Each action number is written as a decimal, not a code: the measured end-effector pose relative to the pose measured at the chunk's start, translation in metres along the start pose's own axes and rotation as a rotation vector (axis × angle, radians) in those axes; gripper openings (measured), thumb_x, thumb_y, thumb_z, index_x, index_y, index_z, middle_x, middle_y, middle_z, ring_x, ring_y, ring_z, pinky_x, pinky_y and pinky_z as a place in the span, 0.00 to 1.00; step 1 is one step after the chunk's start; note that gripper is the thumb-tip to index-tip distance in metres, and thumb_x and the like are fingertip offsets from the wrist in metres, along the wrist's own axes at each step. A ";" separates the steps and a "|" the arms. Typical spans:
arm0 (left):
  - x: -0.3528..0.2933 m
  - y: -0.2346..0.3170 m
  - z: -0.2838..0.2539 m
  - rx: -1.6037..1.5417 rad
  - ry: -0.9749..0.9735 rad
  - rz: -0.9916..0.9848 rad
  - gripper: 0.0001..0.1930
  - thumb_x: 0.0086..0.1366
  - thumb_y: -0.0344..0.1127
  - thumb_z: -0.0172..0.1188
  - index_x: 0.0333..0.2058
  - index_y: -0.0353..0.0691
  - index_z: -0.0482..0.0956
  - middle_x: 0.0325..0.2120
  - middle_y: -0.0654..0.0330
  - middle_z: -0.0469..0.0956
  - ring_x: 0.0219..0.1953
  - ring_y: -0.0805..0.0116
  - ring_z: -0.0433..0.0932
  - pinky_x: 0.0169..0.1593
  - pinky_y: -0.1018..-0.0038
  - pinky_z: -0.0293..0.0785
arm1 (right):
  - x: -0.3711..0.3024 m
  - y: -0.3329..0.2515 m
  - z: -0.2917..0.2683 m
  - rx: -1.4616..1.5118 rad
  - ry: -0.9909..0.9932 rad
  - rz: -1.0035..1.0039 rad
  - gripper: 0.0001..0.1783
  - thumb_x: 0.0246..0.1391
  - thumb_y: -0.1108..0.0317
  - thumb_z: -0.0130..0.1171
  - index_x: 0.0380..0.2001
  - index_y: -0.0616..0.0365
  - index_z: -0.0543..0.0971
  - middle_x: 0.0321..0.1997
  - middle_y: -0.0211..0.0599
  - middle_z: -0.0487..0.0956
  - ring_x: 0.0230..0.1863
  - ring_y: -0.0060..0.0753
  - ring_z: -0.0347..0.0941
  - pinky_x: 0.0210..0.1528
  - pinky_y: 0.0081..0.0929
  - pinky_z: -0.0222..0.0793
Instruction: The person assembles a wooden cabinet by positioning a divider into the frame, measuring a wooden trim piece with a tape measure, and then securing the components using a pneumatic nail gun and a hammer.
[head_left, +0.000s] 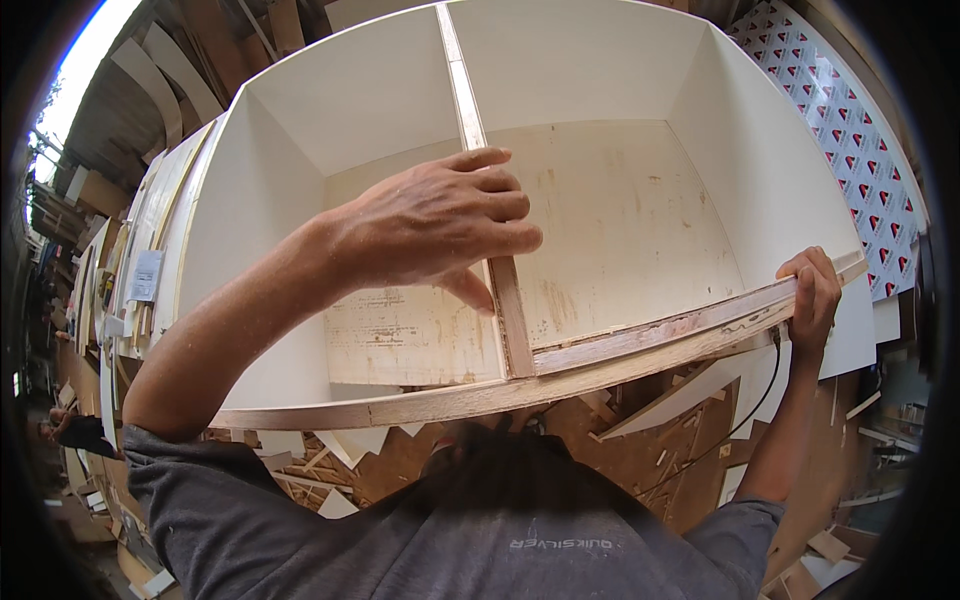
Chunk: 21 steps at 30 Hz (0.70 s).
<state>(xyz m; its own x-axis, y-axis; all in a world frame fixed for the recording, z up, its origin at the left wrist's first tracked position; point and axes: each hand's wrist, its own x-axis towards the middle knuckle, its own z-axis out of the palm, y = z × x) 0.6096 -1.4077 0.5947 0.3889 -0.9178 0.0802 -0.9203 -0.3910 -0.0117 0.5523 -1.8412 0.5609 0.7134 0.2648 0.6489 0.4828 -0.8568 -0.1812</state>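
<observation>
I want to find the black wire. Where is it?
In the head view the black wire hangs at lower right, just below the right hand gripping the cabinet's wooden front edge, and trails down over the wood scraps on the floor.

- The left hand covers a stretch of the upright divider; whether the fingers press on the divider's edge or only hover over it cannot be told.
- The right hand wraps the end of the front rail, so the rail's tip and the cabinet corner behind the fingers are hidden.
- A dark cable below the right hand drops behind the person's shoulder; neither end shows.
- The cabinet is cut off by the top edge, beyond the left hand.
- Far left of the left hand, stacked boards blur toward the rim, too small to sort.
</observation>
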 end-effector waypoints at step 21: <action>-0.002 0.000 0.027 -0.023 0.290 0.198 0.31 0.33 0.70 0.64 0.24 0.50 0.68 0.23 0.68 0.67 0.33 0.68 0.70 0.49 0.68 0.68 | -0.005 -0.003 0.000 -0.033 0.085 0.174 0.30 0.67 0.55 0.33 0.17 0.63 0.70 0.20 0.40 0.68 0.27 0.40 0.64 0.37 0.34 0.58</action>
<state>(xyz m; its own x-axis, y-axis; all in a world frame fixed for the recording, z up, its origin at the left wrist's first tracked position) 0.6094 -1.4077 0.5681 0.1774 -0.9166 0.3583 -0.9788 -0.2022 -0.0327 0.5469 -1.8397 0.5579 0.7386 0.0743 0.6700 0.3381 -0.9007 -0.2729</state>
